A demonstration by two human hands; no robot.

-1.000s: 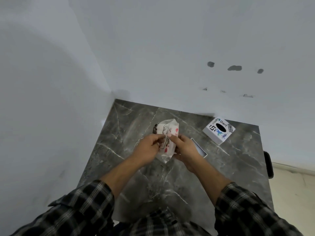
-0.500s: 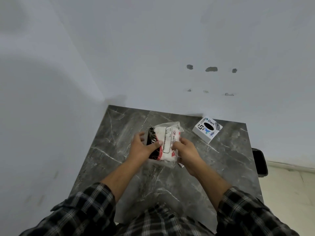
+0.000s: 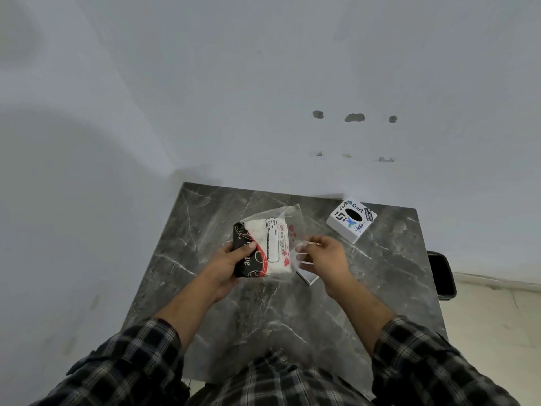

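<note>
Above the marble table [image 3: 205,218], the left hand [image 3: 231,259] grips the tissue pack [image 3: 272,244] steady. Just beside it, the right hand [image 3: 325,256] pinches the loose wrapper [image 3: 294,215], likely to tear it open.

Pale grey walls [image 3: 263,68] fill the upper frame and meet in a corner at centre left. Three dark patches [image 3: 354,117] mark the far wall at upper right. A dark grey, marble-veined table [image 3: 292,315] stands in that corner. Beige floor [image 3: 497,317] shows at lower right, and a black object [image 3: 442,273] sits at the table's right edge.
</note>
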